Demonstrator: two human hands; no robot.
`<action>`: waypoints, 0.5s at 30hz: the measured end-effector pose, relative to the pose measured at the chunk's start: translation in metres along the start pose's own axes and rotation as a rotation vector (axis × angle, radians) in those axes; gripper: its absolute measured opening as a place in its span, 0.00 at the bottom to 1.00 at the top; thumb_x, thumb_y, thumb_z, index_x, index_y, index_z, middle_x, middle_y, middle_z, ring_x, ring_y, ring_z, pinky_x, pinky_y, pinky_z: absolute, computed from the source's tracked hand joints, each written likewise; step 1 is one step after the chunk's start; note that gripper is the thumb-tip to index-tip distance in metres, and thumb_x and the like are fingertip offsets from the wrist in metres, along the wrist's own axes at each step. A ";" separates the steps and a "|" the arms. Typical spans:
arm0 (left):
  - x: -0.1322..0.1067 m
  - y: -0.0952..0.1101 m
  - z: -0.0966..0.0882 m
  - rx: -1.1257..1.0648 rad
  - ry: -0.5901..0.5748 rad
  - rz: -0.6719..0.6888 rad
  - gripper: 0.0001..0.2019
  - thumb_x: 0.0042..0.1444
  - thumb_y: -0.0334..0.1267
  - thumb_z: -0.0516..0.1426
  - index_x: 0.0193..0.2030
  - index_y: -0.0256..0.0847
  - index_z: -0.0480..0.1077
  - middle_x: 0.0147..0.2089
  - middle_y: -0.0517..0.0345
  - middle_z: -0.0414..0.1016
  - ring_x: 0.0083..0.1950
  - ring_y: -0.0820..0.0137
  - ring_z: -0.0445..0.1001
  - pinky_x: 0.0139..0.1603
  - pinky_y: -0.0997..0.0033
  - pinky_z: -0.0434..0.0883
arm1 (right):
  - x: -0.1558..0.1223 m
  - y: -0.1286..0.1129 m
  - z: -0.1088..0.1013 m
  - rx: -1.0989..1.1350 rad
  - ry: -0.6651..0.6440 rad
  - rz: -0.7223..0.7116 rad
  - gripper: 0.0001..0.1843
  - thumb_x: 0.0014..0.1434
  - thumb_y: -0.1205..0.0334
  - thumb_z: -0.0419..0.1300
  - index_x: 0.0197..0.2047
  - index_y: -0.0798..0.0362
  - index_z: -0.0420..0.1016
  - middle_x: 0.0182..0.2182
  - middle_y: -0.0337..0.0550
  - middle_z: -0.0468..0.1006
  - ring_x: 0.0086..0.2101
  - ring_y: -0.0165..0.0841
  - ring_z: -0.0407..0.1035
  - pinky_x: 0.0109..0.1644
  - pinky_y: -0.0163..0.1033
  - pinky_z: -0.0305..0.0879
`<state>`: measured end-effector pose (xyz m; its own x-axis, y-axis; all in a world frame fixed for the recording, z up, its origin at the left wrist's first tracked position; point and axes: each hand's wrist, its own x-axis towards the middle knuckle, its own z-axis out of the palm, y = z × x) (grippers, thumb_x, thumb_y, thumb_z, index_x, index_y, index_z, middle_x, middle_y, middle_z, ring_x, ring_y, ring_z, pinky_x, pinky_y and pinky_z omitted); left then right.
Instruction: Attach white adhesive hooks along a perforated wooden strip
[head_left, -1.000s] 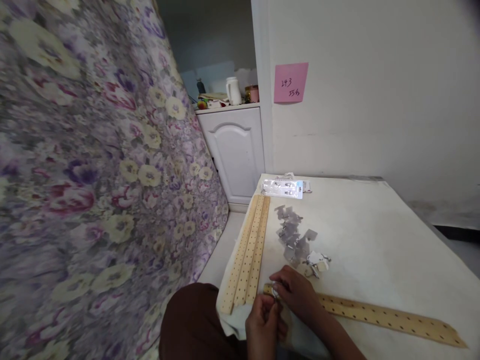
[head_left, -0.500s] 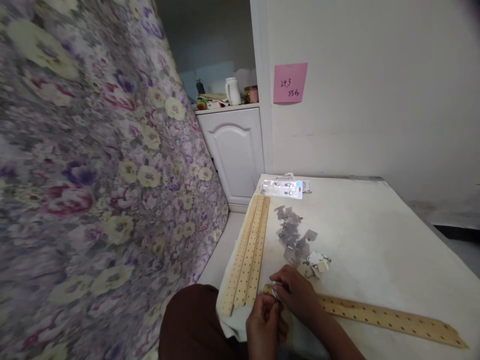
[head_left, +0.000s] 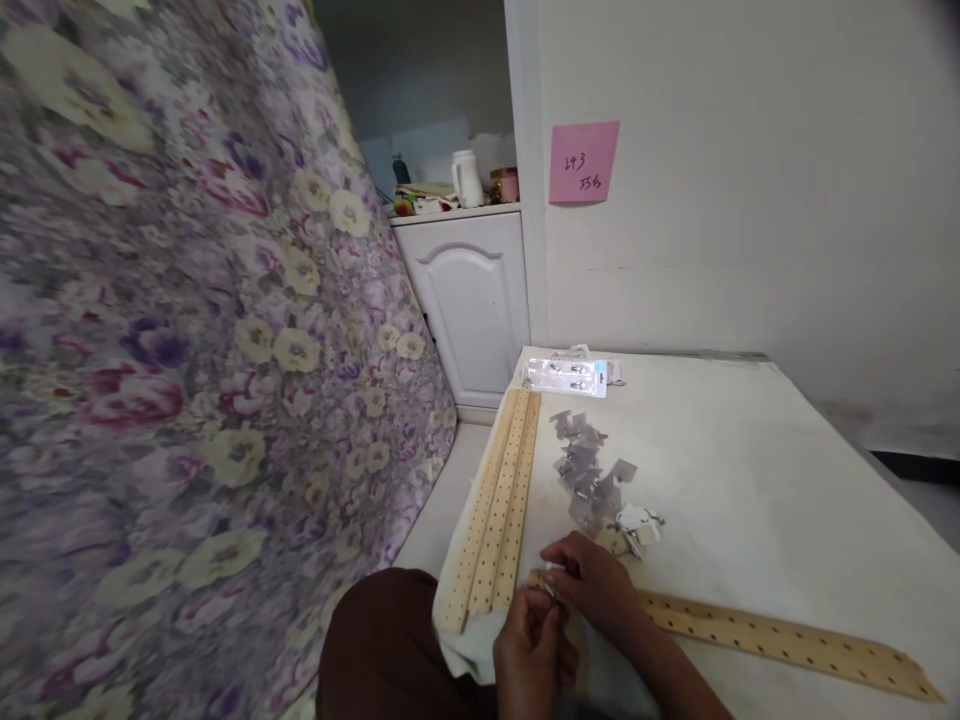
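- Pinching a small metal clip (head_left: pixel 553 588), the left hand (head_left: pixel 529 650) grip is closed, at the table (head_left: pixel 750 480) near edge.
- Right hand (head_left: pixel 598 590) covers the perforated wooden strip (head_left: pixel 757 637) end; its grip state cannot be told.

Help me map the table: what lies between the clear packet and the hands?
Head view: scattered grey metal pieces, then small whitish bits.

Matt perforated wooden strip (head_left: pixel 772 640), shiny metal clips (head_left: pixel 589 470), matt white cloth-covered table (head_left: pixel 750 480).
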<state>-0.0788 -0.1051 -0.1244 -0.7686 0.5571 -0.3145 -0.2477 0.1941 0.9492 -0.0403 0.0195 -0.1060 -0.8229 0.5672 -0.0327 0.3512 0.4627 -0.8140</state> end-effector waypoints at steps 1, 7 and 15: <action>0.000 0.000 0.000 0.001 -0.001 -0.006 0.11 0.51 0.45 0.55 0.28 0.44 0.58 0.12 0.72 0.63 0.12 0.79 0.57 0.13 0.82 0.55 | 0.001 0.000 0.000 0.008 -0.007 0.023 0.12 0.49 0.60 0.59 0.38 0.48 0.76 0.31 0.37 0.75 0.33 0.30 0.69 0.37 0.34 0.59; 0.003 -0.006 -0.002 0.001 -0.009 0.000 0.10 0.51 0.45 0.55 0.29 0.44 0.58 0.14 0.72 0.63 0.13 0.79 0.59 0.13 0.81 0.56 | 0.006 0.002 0.001 0.058 -0.048 0.094 0.15 0.46 0.60 0.61 0.39 0.48 0.75 0.32 0.37 0.77 0.32 0.31 0.69 0.35 0.34 0.59; 0.000 -0.001 -0.003 0.014 -0.006 0.042 0.08 0.51 0.42 0.55 0.31 0.44 0.58 0.16 0.72 0.63 0.13 0.79 0.60 0.13 0.82 0.56 | 0.005 0.001 -0.001 0.041 -0.047 0.109 0.14 0.45 0.61 0.60 0.38 0.47 0.75 0.30 0.36 0.77 0.31 0.31 0.70 0.35 0.35 0.59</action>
<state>-0.0801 -0.1074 -0.1252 -0.7747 0.5695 -0.2748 -0.2072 0.1821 0.9612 -0.0434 0.0233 -0.1067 -0.8014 0.5793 -0.1486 0.4216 0.3711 -0.8273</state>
